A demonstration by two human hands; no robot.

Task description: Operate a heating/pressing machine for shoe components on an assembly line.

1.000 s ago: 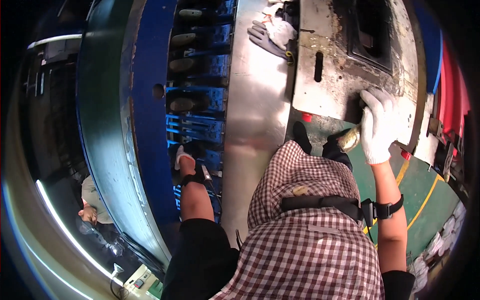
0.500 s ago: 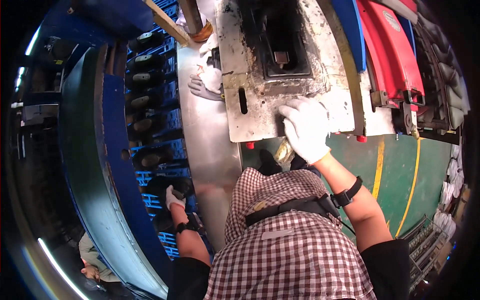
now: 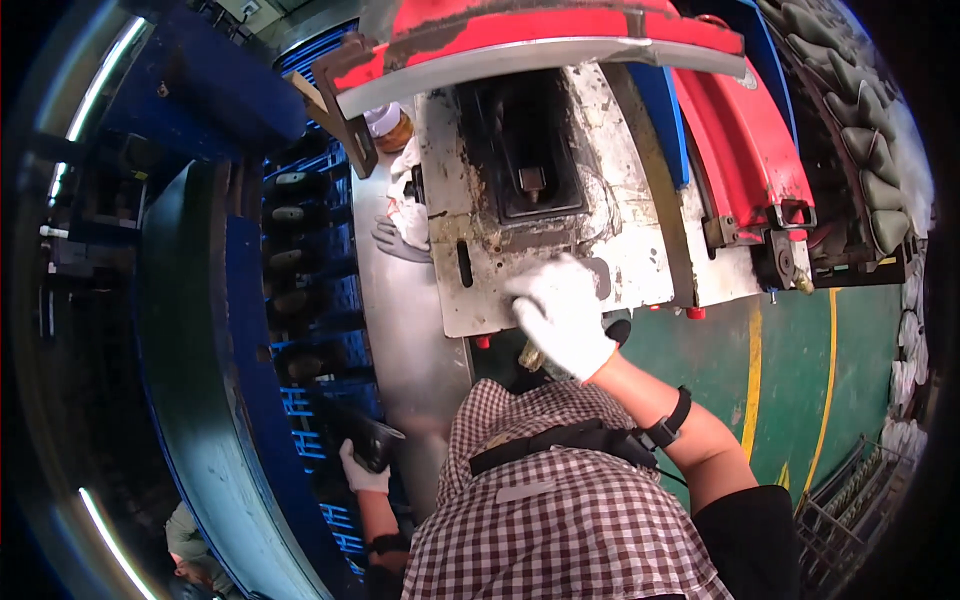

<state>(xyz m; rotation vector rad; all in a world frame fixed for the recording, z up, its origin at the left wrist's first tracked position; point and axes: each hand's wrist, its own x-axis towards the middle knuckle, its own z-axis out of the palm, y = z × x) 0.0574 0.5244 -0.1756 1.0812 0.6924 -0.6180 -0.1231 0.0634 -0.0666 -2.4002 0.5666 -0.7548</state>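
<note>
My left hand (image 3: 363,472), in a white glove, grips a black shoe (image 3: 371,437) at the edge of the blue rack. The shoe's opening faces the metal ledge (image 3: 400,325). My right hand (image 3: 565,318), also white-gloved, is curled and somewhat blurred over the front edge of the stained machine plate (image 3: 470,312). A yellowish, wrapped-looking end (image 3: 531,355) sticks out below its palm; whether the fingers hold it is hidden. Beyond that hand, a dark recess in the plate holds a small metal block (image 3: 531,180). A red lid (image 3: 540,35) with a metal rim hangs above the plate's far end.
Several dark shoes (image 3: 290,258) stand in a row on the blue rack. A grey glove (image 3: 398,240) and white cloth lie beside the plate. A second red machine cover (image 3: 735,140) stands at right, near stacked grey shoe-shaped pieces (image 3: 870,165). Another person (image 3: 192,540) is at lower left.
The red lid has come into view over the plate's far end. My left hand has drawn the shoe toward the metal ledge. My right hand has shifted left along the plate's edge.
</note>
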